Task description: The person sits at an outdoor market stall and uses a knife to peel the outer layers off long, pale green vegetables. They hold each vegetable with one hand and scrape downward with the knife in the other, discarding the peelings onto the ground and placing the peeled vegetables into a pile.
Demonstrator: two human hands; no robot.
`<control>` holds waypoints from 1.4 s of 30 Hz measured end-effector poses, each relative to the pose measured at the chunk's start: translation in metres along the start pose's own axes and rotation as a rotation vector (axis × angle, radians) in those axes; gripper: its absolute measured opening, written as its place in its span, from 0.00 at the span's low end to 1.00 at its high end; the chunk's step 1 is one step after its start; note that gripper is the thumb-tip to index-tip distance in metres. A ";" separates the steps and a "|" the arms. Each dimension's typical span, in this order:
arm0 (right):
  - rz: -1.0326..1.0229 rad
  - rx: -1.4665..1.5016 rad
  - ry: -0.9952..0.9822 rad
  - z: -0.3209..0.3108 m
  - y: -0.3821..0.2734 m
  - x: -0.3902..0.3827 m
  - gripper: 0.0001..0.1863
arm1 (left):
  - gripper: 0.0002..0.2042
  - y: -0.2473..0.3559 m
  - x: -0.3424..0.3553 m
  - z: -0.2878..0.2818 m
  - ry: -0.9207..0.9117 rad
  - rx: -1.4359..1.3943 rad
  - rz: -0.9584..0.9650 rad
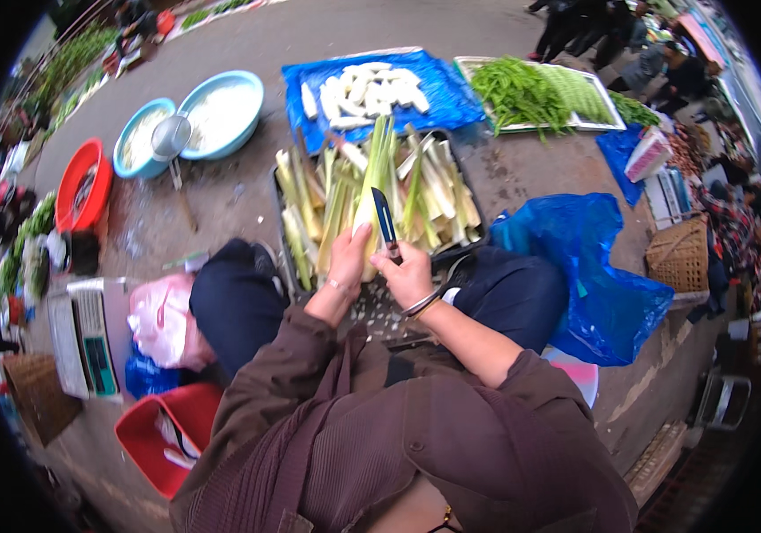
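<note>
My left hand (346, 259) is closed round the lower part of a long pale-green stalk (375, 173), apparently water bamboo, pointing away from me. In my right hand (410, 275) is a small knife (384, 216), its dark blade pointing up and away, close beside the stalk. Both hands are near each other above the near edge of a dark tray (480, 200). The tray is filled with more leafy stalks (445, 182), lying lengthwise. Beyond it, peeled white shoots (372, 89) are piled on a blue plastic sheet (460, 98).
Two light-blue basins (254, 111) stand far left, a ladle (172, 138) across them, beside a red basin (68, 186). A tray of greens (523, 93) lies far right. Blue plastic (589, 275) spreads by my right knee; a scale (87, 338) and red bin (145, 444) are left.
</note>
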State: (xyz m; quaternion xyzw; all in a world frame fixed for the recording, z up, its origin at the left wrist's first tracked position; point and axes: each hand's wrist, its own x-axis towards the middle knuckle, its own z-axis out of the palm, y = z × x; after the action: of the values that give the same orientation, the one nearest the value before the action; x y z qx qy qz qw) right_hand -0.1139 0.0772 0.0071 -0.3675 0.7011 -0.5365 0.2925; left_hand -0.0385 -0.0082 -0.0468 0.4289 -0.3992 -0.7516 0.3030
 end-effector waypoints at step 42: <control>0.098 -0.068 -0.233 -0.004 0.012 0.048 0.19 | 0.17 0.009 0.003 -0.007 -0.193 -0.481 0.057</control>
State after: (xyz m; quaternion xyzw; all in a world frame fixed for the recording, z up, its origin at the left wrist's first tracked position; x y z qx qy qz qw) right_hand -0.1464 0.0409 -0.0039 -0.4024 0.6974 -0.4509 0.3853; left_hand -0.0324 -0.0175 -0.0427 0.2595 -0.2478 -0.8535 0.3778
